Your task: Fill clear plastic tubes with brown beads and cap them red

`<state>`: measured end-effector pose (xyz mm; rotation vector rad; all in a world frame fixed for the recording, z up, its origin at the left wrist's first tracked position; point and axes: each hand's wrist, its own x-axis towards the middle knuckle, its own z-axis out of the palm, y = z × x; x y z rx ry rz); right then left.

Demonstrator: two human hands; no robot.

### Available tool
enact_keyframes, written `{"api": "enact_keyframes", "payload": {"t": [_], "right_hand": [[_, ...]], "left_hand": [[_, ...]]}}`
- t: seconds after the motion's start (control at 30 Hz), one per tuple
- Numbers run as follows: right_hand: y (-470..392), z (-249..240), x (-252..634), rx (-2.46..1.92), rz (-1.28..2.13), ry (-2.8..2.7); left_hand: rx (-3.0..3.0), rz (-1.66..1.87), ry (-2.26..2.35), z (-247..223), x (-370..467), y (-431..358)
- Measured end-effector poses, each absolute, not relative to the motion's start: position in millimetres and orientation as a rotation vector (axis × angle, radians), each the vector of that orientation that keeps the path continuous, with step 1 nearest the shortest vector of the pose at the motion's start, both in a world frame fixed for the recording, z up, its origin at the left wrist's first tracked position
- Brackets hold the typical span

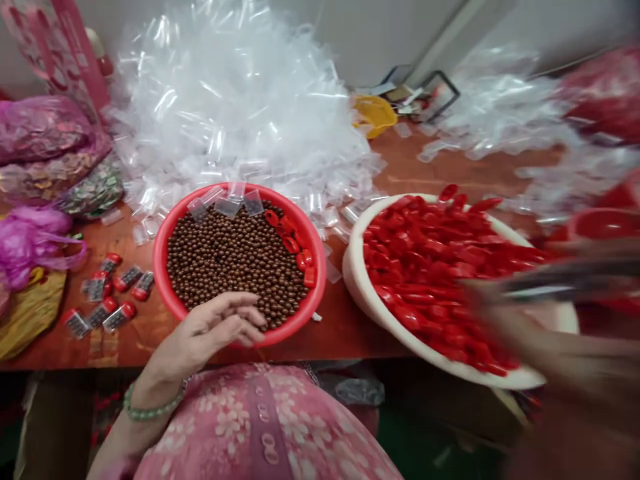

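My left hand rests at the near rim of a red bowl. Its fingers are loosely bent and a little apart, with nothing visible in them. Small round brown balls fill the bowl, and a few red plastic pieces lie along its right side. Clear plastic sleeves lie at the bowl's back edge. Over the right side of a white basin heaped with red plastic parts, my right hand is smeared by motion. A dark, shiny blurred shape shows by its fingers.
Behind the bowl rises a big pile of clear plastic sleeves. Several small filled cases with red ends lie on the table at left, near bagged pieces. A yellow container and a red tub stand farther right.
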<state>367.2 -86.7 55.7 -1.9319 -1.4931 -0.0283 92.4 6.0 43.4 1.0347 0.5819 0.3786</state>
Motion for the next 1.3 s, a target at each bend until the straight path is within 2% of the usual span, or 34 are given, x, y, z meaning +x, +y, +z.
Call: {"api": "enact_keyframes", "payload": {"t": [0.1,0.2,0.3,0.4,0.8,1.07,1.17,1.3], "right_hand": [[-57.9,56.9,324.3,-1.585,-0.217,-1.867],[-25.3,43.3,283.0,-1.242,-0.333,-2.088],[-8.1,31.3,262.2,-1.229,-0.301,-2.055],[-5.7,28.7,260.6,-1.168,-0.273,-2.068],[-6.7,23.0,256.8,-1.163,-0.158,-2.232],[-7.7,22.4,239.2,-1.051,-0.06,-2.292],[-9.5,31.5,231.8,-1.011,0.138,-2.449],[-2.4,32.6,247.6,-1.095,0.39,-2.466]], "left_hand": [[0.799,0.412,0.532,38.9,113.8,1.6],[0.709,0.587,0.601,35.6,126.1,1.6],[0.814,0.754,0.78,33.0,129.1,2.6],[0.96,0.769,0.893,33.6,126.0,1.8],[0.899,0.804,0.827,12.0,116.2,0.1],[0.995,0.832,0.946,18.7,100.8,-9.1],[1.107,0.93,1.113,24.3,72.2,-21.5],[1.138,1.1,1.661,16.7,-1.3,-50.2]]}}
